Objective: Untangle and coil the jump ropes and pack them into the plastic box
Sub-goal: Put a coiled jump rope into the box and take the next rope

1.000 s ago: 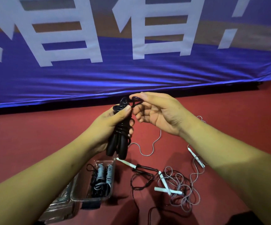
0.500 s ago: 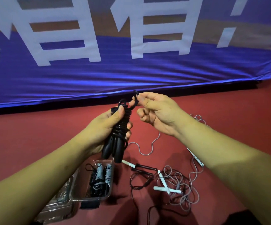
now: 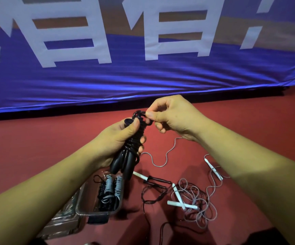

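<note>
Rope bundle (image 3: 135, 137) gripped in L hand (image 3: 114, 141), R hand (image 3: 176, 117) pinching top loop, box (image 3: 97, 213) rim below

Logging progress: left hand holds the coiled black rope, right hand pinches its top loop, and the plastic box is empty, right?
Not empty: the head view shows the plastic box already holds coiled ropes. The left hand does hold the black rope and the right hand pinches its top loop.
</note>
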{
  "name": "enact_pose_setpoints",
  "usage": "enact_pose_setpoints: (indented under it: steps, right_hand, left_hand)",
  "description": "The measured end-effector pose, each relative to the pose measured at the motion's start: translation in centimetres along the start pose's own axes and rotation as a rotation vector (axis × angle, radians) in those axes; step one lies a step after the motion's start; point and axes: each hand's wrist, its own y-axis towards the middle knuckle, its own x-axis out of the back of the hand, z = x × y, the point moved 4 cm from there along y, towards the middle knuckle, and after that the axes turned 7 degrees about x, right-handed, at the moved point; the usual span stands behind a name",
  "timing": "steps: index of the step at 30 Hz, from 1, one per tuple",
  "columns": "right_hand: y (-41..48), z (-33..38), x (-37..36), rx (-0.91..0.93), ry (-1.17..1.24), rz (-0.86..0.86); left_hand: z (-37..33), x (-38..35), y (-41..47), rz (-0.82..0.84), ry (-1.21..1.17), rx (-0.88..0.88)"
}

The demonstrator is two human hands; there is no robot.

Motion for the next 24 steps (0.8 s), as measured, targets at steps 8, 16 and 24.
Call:
enact_pose_setpoints:
  steps: [8,16,24]
  right_hand:
    - [-0.3,0.1,0.3,-0.034,0.080,0.047]
    - [-0.7,0.2,-0.1,-0.036,0.078,0.012]
    - [-1.1,1.1,-0.3,-0.010,-0.084,0.067]
  left_hand:
    - [-0.2,-0.4,-0.1,-0.057,-0.095,0.122]
    - [0.6,-0.2,0.3,-0.114,-0.069,0.137]
    - [1.6,2.6,1.2,-0.225,0.099,0.143]
